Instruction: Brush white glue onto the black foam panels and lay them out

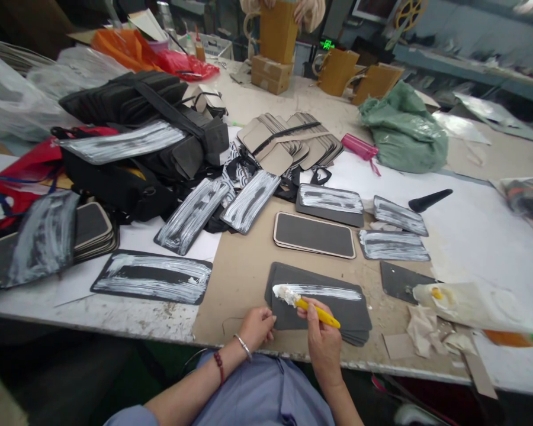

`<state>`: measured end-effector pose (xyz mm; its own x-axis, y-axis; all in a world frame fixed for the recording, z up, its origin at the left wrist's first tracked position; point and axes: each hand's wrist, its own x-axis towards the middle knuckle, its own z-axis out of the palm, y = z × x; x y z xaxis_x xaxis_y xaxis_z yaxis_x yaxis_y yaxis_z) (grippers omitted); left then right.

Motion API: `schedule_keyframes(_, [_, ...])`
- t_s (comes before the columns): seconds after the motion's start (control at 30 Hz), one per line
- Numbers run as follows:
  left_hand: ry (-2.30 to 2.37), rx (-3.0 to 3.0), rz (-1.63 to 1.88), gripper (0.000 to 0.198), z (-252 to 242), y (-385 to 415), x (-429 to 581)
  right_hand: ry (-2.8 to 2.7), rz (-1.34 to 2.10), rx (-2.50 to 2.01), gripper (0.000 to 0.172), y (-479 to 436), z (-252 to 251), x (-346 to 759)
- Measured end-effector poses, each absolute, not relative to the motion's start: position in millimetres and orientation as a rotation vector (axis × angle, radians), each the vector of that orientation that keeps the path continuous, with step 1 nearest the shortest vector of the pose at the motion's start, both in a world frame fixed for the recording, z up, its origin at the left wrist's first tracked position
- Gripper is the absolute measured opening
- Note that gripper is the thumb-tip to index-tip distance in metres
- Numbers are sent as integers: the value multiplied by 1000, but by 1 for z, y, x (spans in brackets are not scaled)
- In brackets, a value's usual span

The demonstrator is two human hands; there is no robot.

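My right hand [323,343] grips the yellow handle of a brush [317,312], its bristles loaded with white paste. The bristles rest on the top sheet of a stack of dark grey panels [320,316], at the left end of a white streak. Beside the stack's lower left edge, my left hand [256,327] has its fingers curled together. Whether those fingers pinch the panel's edge is hidden. Behind the stack lie beige-rimmed black panels [314,235]. To the left is a black panel smeared with white paste [153,273].
More paste-smeared panels [193,216] lie around, some on black bags [115,183]. Bundled beige panels [288,139] sit farther back. On the right are a paste-filled plastic bag [466,302], a black tapered object [430,200] and a green sack [404,130]. Another person's hands [299,10] hold a tan box-shaped piece [278,32].
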<state>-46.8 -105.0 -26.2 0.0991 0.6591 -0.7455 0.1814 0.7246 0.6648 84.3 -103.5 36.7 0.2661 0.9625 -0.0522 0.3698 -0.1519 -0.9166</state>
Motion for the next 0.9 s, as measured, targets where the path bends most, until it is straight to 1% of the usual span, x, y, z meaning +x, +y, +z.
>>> schedule_keyframes(0.2, [1504, 741, 477, 17, -25, -91, -55, -1355, 947, -1567, 29, -98, 32, 77])
schedule_keyframes(0.33, [1513, 763, 487, 18, -27, -87, -56, -1364, 991, -1610, 29, -111, 35, 85])
schedule_keyframes(0.43, [1513, 818, 496, 24, -24, -89, -60, -1290, 989, -1666, 31, -119, 40, 93])
schedule_keyframes(0.5, [1548, 878, 527, 23, -20, -93, -66, -1234, 996, -1695, 33, -121, 42, 96])
schedule_keyframes(0.6, [1649, 1268, 757, 20, -19, -98, -78, -1169, 1047, -1684, 34, -120, 39, 93])
schedule_keyframes(0.67, [1602, 1682, 907, 29, -22, -99, -85, -1136, 1084, -1663, 35, -119, 34, 90])
schedule_keyframes(0.7, [1539, 1865, 923, 34, -24, -99, -87, -1126, 1096, -1654, 35, -119, 32, 88])
schedule_keyframes(0.77, [1427, 2105, 845, 38, -28, -97, -89, -1116, 1099, -1648, 35, -119, 27, 88])
schedule_keyframes(0.9, [1381, 2335, 664, 39, -30, -93, -92, -1064, 1008, -1698, 35, -122, 22, 106])
